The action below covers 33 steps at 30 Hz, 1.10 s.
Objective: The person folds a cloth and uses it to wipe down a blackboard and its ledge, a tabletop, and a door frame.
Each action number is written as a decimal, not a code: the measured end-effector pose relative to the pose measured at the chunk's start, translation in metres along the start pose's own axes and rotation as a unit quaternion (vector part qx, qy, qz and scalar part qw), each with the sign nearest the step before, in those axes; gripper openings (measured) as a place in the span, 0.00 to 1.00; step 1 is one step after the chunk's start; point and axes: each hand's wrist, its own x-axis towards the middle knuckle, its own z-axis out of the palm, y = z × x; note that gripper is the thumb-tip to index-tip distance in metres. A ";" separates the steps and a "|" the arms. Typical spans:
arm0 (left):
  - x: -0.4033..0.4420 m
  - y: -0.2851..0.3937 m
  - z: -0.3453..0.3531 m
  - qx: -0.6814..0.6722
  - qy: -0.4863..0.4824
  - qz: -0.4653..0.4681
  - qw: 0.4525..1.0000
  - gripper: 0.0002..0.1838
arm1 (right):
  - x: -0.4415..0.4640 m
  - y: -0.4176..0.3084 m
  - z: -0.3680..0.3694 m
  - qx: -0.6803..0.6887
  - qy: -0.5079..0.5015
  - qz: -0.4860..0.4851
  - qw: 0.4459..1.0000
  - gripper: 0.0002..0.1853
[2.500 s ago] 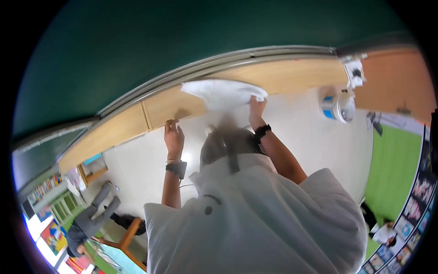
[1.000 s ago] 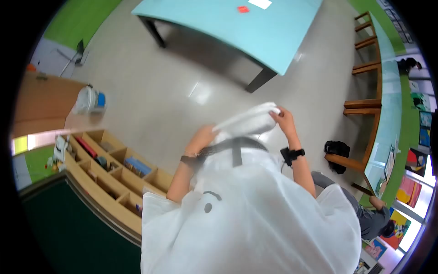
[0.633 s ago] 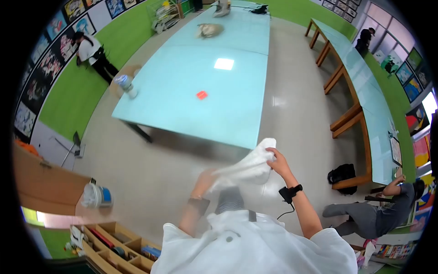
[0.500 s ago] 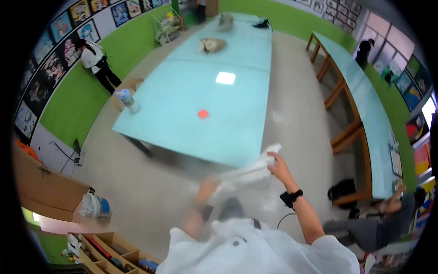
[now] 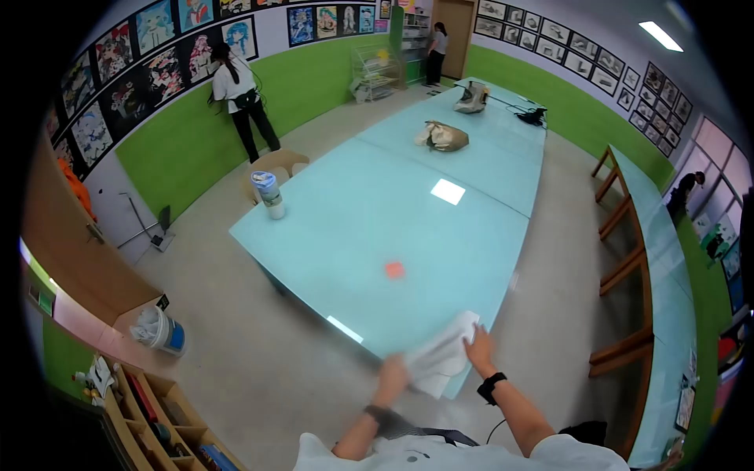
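A white cloth is stretched between my two hands over the near corner of the light blue table. My left hand, blurred by motion, is closed on the cloth's left end. The right end is gripped by my right hand, which wears a black band at the wrist. Farther up the tabletop lies a small red-orange piece. A canister stands at the table's left edge.
Brown bags rest farther along the table. A chair is at its left side. A bucket and a compartment shelf are at lower left. A second long table runs along the right. Other people stand near the walls.
The view has swung from the green board and shelf to the blue table. Both hands, still holding the cloth, have moved from the board's ledge to over the table's near corner.
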 end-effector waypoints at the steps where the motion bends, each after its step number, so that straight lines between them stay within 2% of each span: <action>1: 0.005 0.001 0.014 0.029 0.001 0.012 0.999 0.30 | -0.003 0.007 0.026 -0.022 -0.040 0.002 0.999 0.37; 3: 0.008 0.011 0.024 0.044 -0.038 0.049 0.997 0.33 | -0.019 0.024 0.067 -0.086 -0.218 -0.061 0.970 0.43; 6: -0.008 0.003 0.075 0.132 -0.104 0.056 0.984 0.33 | -0.048 0.015 0.059 -0.145 -0.327 -0.096 0.929 0.46; 7: -0.014 0.002 0.087 0.106 -0.167 0.002 0.980 0.32 | -0.046 0.016 0.057 -0.143 -0.323 -0.106 0.930 0.46; 9: -0.022 0.011 0.108 0.209 -0.145 -0.010 0.967 0.34 | -0.045 0.027 0.051 -0.139 -0.318 -0.123 0.930 0.47; 10: -0.024 0.023 0.120 0.257 -0.135 -0.014 0.957 0.35 | -0.037 0.037 0.043 -0.131 -0.319 -0.167 0.924 0.46; 12: -0.018 0.041 0.142 0.255 -0.142 -0.060 0.954 0.36 | -0.013 0.070 0.026 -0.115 -0.319 -0.249 0.908 0.45; 15: 0.005 0.073 0.175 0.257 -0.136 -0.106 0.951 0.38 | 0.021 0.113 0.011 -0.050 -0.320 -0.291 0.900 0.43; 20: 0.063 0.116 0.236 0.287 -0.170 -0.129 0.934 0.37 | 0.067 0.186 0.017 -0.040 -0.318 -0.297 0.900 0.39; 24: 0.101 0.147 0.277 0.276 -0.197 -0.133 0.931 0.34 | 0.103 0.234 -0.017 -0.070 -0.348 -0.292 0.888 0.35; 28: 0.158 0.212 0.266 0.202 -0.238 -0.166 0.936 0.26 | 0.133 0.266 -0.021 -0.117 -0.305 -0.304 0.895 0.31; 31: 0.182 0.178 0.299 0.223 -0.196 -0.172 0.939 0.22 | 0.147 0.265 -0.020 -0.085 -0.326 -0.281 0.898 0.29; 33: 0.208 0.131 0.321 0.249 -0.191 -0.093 0.945 0.21 | 0.171 0.263 -0.028 -0.060 -0.354 -0.259 0.897 0.28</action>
